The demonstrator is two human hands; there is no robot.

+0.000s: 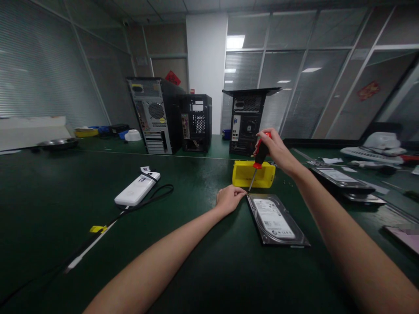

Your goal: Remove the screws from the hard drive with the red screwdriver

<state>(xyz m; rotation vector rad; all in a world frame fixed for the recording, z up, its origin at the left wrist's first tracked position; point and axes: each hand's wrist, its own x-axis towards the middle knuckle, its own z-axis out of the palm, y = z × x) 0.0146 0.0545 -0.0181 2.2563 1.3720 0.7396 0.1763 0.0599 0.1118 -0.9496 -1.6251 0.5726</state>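
Both forearms run in from the bottom edge over the green surface (49, 200). Left hand (229, 198) rests on it, fingers curled, pinching at the top-left corner of the hard drive (276, 219), which lies flat, label up. Right hand (276, 150) is wrapped around the red-and-black handle of a screwdriver (258, 163), held near upright, tip down at that same corner. Yellow bin (253, 174) sits just behind the drive. White power bank (137, 189) with cable well to the left. Three PC towers (157, 115) at the far edge.
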